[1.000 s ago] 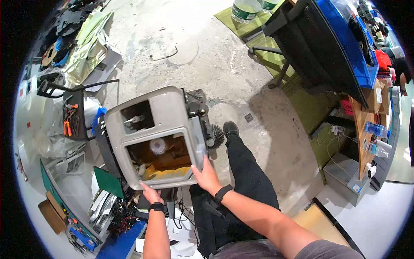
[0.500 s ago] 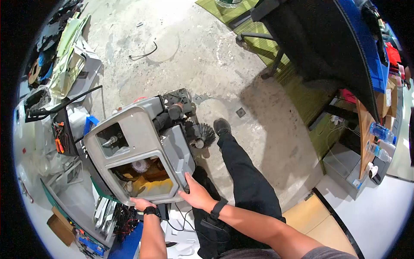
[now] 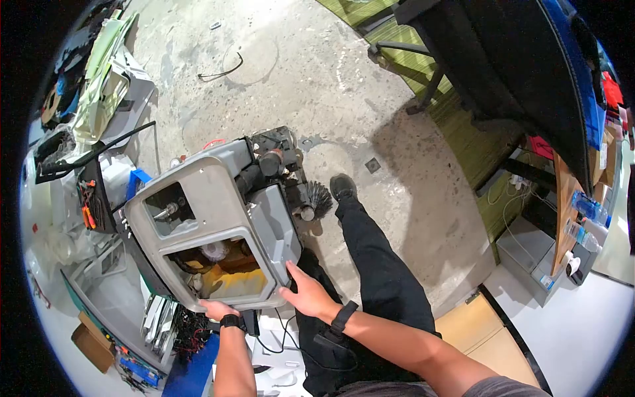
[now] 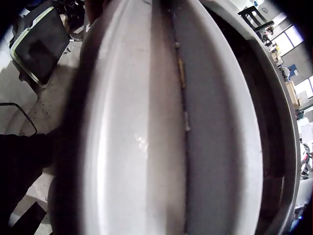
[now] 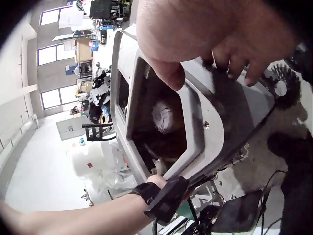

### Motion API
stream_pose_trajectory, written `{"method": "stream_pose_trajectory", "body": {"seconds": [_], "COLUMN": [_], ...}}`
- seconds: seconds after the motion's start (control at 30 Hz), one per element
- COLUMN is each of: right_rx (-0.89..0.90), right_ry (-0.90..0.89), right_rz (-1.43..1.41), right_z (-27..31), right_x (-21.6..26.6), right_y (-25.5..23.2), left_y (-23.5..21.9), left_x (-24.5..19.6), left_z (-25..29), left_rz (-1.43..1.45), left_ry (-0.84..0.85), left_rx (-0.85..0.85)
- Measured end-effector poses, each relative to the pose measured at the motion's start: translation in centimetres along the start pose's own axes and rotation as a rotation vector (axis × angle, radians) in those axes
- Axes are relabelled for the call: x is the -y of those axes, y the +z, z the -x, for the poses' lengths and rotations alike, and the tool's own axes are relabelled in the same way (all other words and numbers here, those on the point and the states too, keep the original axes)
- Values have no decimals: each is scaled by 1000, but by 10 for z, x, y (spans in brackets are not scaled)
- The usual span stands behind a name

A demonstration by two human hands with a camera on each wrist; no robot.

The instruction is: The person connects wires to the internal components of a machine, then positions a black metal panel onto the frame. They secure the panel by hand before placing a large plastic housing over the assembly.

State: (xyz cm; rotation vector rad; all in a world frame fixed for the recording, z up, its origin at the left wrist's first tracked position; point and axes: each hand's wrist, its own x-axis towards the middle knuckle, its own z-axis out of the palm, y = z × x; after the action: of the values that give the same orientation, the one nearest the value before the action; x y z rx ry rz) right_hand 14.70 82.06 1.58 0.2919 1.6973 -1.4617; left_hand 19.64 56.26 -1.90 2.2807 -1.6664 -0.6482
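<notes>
Both grips on grey housing – right wrist view | thumb inside opening

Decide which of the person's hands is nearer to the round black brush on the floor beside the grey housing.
Right. The right hand grips the grey housing at its near right corner, on the side of the round black brush. The left hand holds the near edge further left, farther from it.

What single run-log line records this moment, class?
left hand: grips grey machine cover lower edge | right hand: grips its lower right corner | cover: tilted over yellow interior | side brush: on floor
</notes>
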Motion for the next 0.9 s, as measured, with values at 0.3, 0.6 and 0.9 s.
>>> {"method": "stream_pose_trajectory", "body": {"seconds": [0.3,0.6,0.9], "right_rx": [-90,-123,-100], "right_ry": [-106,-120,-71], "right_rz": [236,260,294], "right_z": [-12,-13,-13], "right_x": [10,9,14], "right_y": [-11,-5,-6], "left_y": [-1,-3,-3], "left_x": [0,-6,-4], "left_z": [-6,4,0], "left_rz": [-66,-46,-62], "left_ry": [-24,-10,-32], "left_rx": [5,35,49]}}
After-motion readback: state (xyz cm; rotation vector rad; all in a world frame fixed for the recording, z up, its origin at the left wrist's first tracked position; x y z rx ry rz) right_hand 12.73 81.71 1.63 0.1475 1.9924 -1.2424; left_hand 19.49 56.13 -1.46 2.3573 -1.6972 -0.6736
